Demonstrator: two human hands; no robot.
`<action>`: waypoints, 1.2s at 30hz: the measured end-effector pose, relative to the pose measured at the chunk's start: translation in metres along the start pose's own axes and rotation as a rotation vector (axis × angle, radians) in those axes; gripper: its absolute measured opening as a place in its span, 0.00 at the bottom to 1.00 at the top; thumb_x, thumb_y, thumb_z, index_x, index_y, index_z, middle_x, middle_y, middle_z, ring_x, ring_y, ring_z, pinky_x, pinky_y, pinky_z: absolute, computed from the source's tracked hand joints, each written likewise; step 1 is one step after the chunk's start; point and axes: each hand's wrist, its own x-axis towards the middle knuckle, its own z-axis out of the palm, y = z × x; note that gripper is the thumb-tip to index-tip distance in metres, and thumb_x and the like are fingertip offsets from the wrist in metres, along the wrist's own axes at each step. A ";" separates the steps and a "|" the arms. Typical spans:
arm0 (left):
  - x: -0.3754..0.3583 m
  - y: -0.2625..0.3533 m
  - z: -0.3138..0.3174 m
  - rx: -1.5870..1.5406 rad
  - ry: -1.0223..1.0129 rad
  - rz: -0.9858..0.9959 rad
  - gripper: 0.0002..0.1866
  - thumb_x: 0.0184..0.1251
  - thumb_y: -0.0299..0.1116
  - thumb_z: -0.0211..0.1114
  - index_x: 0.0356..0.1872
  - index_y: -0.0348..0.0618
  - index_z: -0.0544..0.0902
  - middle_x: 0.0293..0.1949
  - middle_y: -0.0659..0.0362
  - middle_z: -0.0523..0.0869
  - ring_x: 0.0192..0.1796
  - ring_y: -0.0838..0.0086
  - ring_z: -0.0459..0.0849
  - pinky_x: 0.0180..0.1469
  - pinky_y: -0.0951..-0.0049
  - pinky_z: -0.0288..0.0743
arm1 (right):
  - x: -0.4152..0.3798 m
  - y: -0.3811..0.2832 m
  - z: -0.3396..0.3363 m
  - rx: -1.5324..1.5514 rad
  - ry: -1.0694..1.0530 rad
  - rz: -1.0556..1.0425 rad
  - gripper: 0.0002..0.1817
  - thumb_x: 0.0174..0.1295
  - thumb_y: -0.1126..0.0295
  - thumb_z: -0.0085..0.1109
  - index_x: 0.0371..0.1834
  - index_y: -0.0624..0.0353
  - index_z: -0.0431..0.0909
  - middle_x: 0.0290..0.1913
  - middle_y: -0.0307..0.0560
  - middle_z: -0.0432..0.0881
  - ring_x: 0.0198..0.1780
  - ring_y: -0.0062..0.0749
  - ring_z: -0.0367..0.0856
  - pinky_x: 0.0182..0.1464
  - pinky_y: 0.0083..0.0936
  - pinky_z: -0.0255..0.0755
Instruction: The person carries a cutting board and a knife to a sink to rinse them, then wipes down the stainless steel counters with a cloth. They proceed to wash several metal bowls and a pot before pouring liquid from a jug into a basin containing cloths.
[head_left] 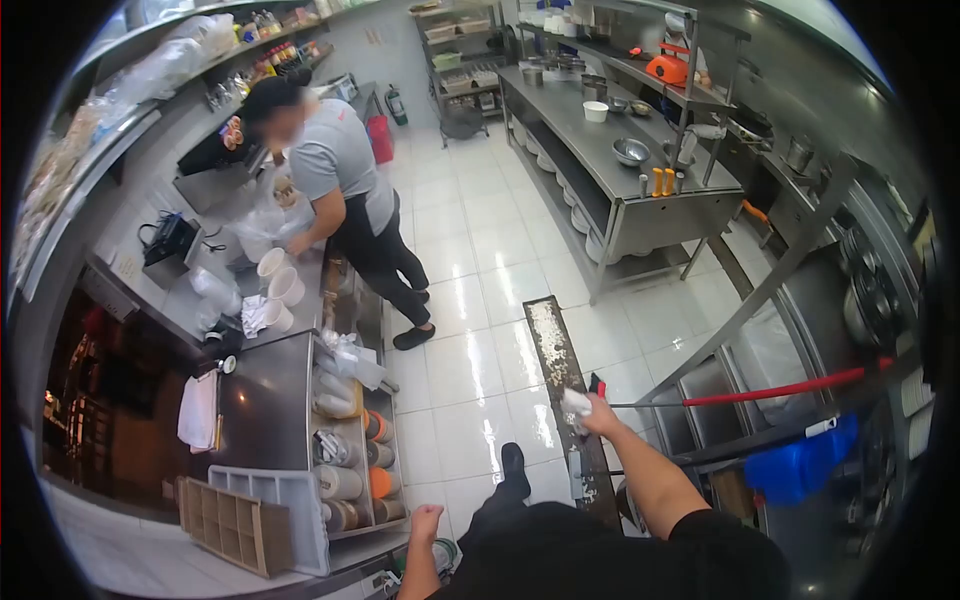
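My right hand (600, 417) is stretched forward, its fingers closed on a white item (576, 402) that looks like crumpled cloth or paper. Beneath that item runs a long floor drain channel (548, 345) strewn with pale bits. A small red and black piece (598, 384) shows just beyond the fingers. Low in the view, my left hand (427, 522) is curled into a fist over the floor, beside a shelf of containers (370, 470), with nothing visible in it. One of my feet, in a dark shoe (513, 462), is on the white tiles.
A person (345, 160) bends over the left counter (262, 400), near plastic bags and white cups (286, 287). A steel table (660, 208) with bowls stands at the upper right. To the right are a red pole (780, 385), a metal rack and a blue item (800, 465).
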 end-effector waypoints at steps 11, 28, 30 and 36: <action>0.131 0.399 0.008 -0.090 -0.555 0.349 0.09 0.67 0.36 0.73 0.37 0.42 0.86 0.29 0.68 0.83 0.30 0.84 0.76 0.34 0.78 0.69 | 0.048 0.064 -0.039 -0.183 -0.050 0.310 0.30 0.46 0.64 0.68 0.56 0.61 0.79 0.48 0.64 0.86 0.50 0.61 0.85 0.53 0.46 0.81; 0.096 0.972 0.026 -0.195 -1.955 1.856 0.12 0.74 0.26 0.64 0.25 0.45 0.82 0.26 0.59 0.81 0.23 0.72 0.75 0.26 0.69 0.64 | 0.273 0.082 -0.059 0.144 -0.190 0.916 0.35 0.50 0.62 0.73 0.61 0.68 0.75 0.50 0.64 0.86 0.47 0.56 0.89 0.42 0.49 0.86; 0.101 0.997 0.034 -0.146 -1.813 1.971 0.16 0.73 0.25 0.65 0.21 0.48 0.77 0.24 0.63 0.76 0.22 0.77 0.71 0.25 0.73 0.59 | 0.368 0.111 -0.052 0.013 -0.232 0.730 0.51 0.48 0.46 0.71 0.68 0.76 0.68 0.59 0.71 0.81 0.61 0.55 0.83 0.63 0.38 0.78; 0.156 1.074 0.062 -0.082 -1.610 2.169 0.18 0.65 0.20 0.54 0.16 0.54 0.70 0.20 0.68 0.67 0.21 0.82 0.66 0.23 0.76 0.54 | 0.618 -0.045 -0.137 0.015 -0.064 0.344 0.37 0.55 0.53 0.65 0.65 0.65 0.73 0.57 0.71 0.82 0.60 0.63 0.81 0.64 0.45 0.76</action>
